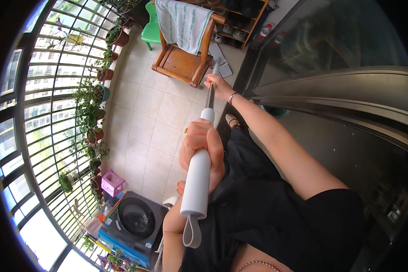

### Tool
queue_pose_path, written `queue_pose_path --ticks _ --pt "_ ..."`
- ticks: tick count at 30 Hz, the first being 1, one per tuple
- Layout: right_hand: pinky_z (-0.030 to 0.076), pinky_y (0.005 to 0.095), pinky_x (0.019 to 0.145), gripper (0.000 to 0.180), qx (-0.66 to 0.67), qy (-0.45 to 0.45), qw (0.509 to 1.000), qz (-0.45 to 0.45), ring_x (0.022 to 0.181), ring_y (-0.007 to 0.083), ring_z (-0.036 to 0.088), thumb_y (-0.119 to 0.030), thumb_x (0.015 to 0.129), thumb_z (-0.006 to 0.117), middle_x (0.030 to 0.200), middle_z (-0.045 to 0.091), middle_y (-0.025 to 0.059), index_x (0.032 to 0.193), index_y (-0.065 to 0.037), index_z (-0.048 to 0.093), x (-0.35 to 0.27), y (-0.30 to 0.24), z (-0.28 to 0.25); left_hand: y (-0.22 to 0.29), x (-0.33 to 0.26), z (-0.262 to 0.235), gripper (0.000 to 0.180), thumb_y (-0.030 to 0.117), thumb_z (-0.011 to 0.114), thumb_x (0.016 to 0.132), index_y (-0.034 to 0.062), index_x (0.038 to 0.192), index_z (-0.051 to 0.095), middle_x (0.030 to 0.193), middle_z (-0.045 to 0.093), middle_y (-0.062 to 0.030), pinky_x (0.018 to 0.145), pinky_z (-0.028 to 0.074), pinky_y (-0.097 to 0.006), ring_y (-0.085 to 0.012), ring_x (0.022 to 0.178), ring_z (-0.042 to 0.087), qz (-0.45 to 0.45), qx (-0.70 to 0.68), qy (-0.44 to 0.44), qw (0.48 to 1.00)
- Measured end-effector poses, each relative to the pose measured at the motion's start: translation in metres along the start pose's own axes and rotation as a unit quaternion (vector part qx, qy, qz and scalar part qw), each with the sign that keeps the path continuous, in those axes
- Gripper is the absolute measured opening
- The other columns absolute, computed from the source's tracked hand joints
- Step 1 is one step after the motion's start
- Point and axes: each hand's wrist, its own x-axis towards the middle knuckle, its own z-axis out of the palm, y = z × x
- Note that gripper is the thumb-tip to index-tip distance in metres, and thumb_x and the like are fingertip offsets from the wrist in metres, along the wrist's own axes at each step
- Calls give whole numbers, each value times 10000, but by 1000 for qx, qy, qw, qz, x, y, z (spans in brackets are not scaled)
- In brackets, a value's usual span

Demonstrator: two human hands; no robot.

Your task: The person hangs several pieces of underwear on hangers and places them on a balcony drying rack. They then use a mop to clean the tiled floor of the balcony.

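Both my hands hold a flat mop point(196, 186) with a white grip, a metal pole and a grey loop at its near end. My left hand point(199, 143) is wrapped round the white grip, close to my body. Farther along, my right hand point(219, 86) grips the pole, its arm stretched forward with a bracelet at the wrist. The mop's flat, pale rectangular head point(222, 68) lies on the tiled floor point(163, 102), just right of a wooden chair point(181, 61) that partly hides it.
A striped towel point(186, 22) hangs over the chair. Beyond are a green plastic chair point(152, 31) and a shoe rack point(235, 34). Potted plants point(102, 93) line the barred window at left. A pink stool point(113, 183) and a washing machine point(136, 215) stand near left. A glass door point(322, 54) borders the right.
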Motion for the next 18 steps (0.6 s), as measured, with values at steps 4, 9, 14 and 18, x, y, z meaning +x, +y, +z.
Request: queue_pose_path --ticks 4,9,14,18 --pt "450 359 840 224 6 -74 996 -39 999 288 580 -168 889 622 939 562 123 785 -24 486 40 37 -11 -16 9 22 202 7 538 946 74 790 428 695 548 -51 929 443 -416 -128 670 506 -27 25 55 998" --pt "479 383 766 178 13 -98 993 -65 855 311 593 -163 844 654 885 572 127 807 -36 535 6 37 -1 10 -15 3 154 21 595 917 74 822 487 758 566 -48 965 426 -434 -154 724 536 -49 54 19 997" --pt "478 400 768 166 12 -114 992 -57 870 331 594 -162 860 628 923 570 137 844 -26 533 -5 17 -5 10 -12 -13 174 84 652 896 98 821 495 780 568 -35 996 392 -471 -160 758 555 -18 -4 -30 999" --pt "472 362 775 195 -11 -126 992 5 870 290 593 -195 895 595 973 575 106 860 -26 504 19 27 -20 -23 -16 17 177 23 557 923 105 794 467 726 538 -39 1002 379 -491 -163 736 552 -4 32 -10 999"
